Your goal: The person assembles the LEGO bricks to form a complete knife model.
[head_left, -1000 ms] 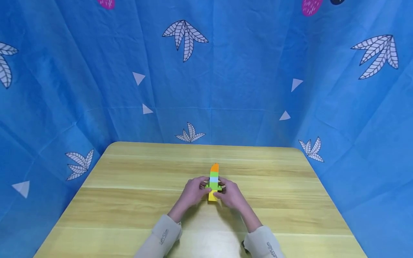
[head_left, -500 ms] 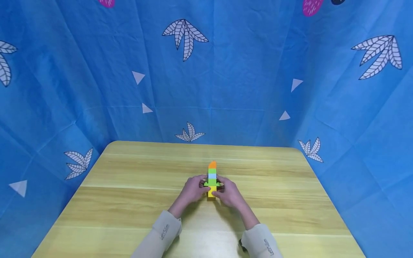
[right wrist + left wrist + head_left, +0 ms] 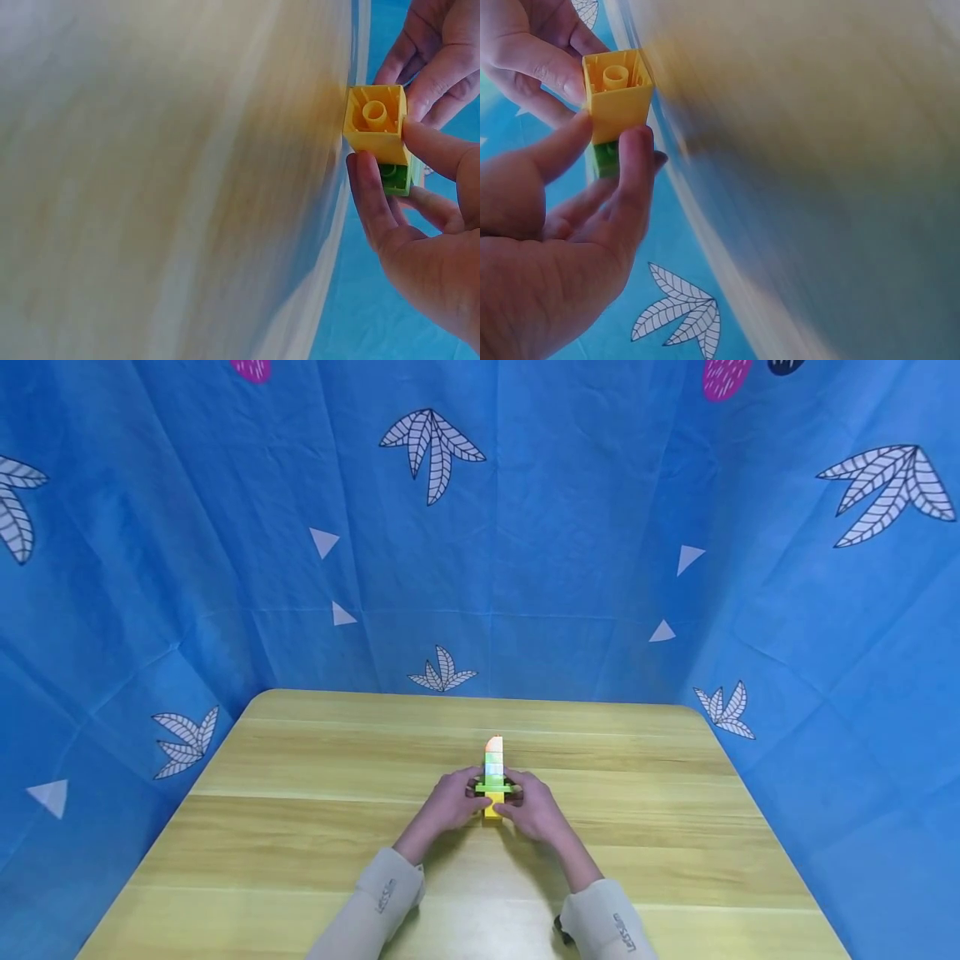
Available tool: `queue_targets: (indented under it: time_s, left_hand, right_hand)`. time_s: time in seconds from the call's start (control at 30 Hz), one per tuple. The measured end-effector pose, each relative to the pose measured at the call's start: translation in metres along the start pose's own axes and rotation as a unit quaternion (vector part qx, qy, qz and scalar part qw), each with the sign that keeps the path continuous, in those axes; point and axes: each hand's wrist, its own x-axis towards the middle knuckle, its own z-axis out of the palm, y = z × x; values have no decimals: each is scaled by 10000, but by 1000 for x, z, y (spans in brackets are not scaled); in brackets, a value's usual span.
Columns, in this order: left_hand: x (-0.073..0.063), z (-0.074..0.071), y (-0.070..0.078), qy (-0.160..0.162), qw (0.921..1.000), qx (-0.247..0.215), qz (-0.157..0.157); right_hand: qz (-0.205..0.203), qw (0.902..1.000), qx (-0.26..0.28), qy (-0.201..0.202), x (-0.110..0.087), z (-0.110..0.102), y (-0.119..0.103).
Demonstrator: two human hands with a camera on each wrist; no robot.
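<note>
A small stack of toy building bricks (image 3: 494, 772) is held between both hands near the table's middle. Its yellow bottom brick (image 3: 620, 109) shows a hollow underside with a round tube in both wrist views. Above it a green crosspiece (image 3: 492, 788) juts out to either side. The upper bricks look pale and washed out in the head view. My left hand (image 3: 450, 802) pinches the left side with thumb and fingertips. From the right, my right hand (image 3: 534, 806) pinches the same stack, thumb on the yellow brick. Some fingers are hidden behind it.
A wooden table (image 3: 315, 835) with rounded far corners lies under both arms. Blue cloth (image 3: 570, 527) with leaf and triangle prints hangs behind it and along both sides. Light sleeves (image 3: 390, 885) cover the forearms.
The stack has shifted slightly left and away, and its slight lean has straightened. Its top bricks, orange, green and light blue before, now look pale. Both hands keep their grip.
</note>
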Motion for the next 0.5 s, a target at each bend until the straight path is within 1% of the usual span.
queue_targets:
  time_s: [0.2, 0.5]
  left_hand:
    - [2, -1, -3, -47, 9999, 27, 154]
    - [5, -2, -5, -29, 9994, 105, 323]
  right_hand:
    - [15, 10000, 57, -39, 4, 1, 4]
    - [26, 10000, -18, -82, 5, 0, 4]
